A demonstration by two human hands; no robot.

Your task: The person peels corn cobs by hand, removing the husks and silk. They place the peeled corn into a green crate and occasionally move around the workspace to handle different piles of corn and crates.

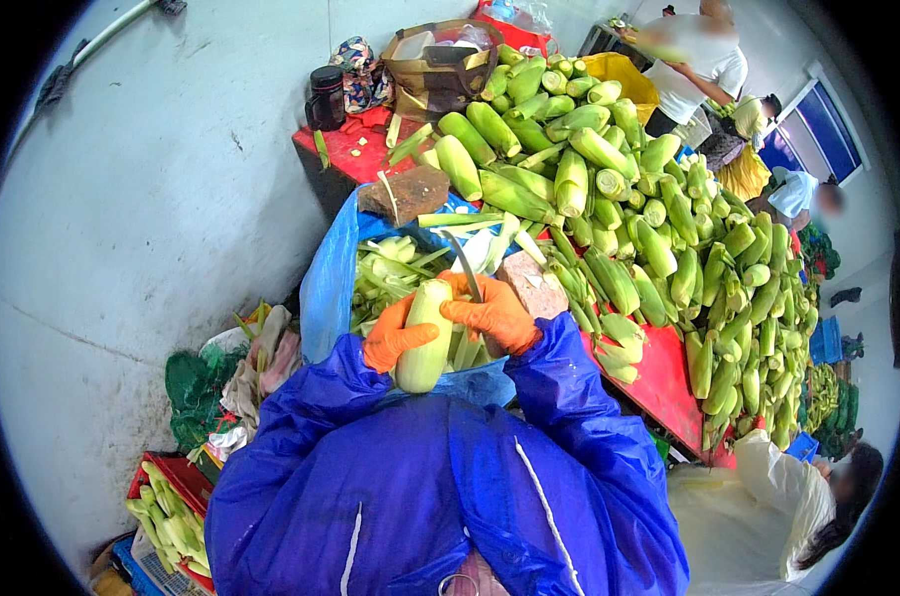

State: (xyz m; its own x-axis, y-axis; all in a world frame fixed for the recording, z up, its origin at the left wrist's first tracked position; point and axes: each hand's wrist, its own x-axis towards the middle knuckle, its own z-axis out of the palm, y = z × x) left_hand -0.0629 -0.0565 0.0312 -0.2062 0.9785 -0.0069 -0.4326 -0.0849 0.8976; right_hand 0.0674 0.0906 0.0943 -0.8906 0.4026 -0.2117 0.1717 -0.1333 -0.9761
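Observation:
My left hand (395, 336), in an orange glove, is wrapped round a pale green ear of corn (425, 343) held upright close to my body. My right hand (494, 314), gloved the same way, grips a knife (462, 260) whose thin, slightly curved blade points up and away. Its fingertips also touch the upper part of the ear. The knife's handle is hidden in the glove. Below both hands gapes a blue bag (329, 283) holding stripped green husks (395, 263).
A big heap of corn (609, 179) covers the red table (658, 372) ahead and to the right. Two stones (406, 193) lie around the bag's rim. A patterned bag (440, 74) and a dark mug (326, 97) stand at the back. A red crate (177, 477) holds corn at lower left. Co-workers (758, 507) are on the right.

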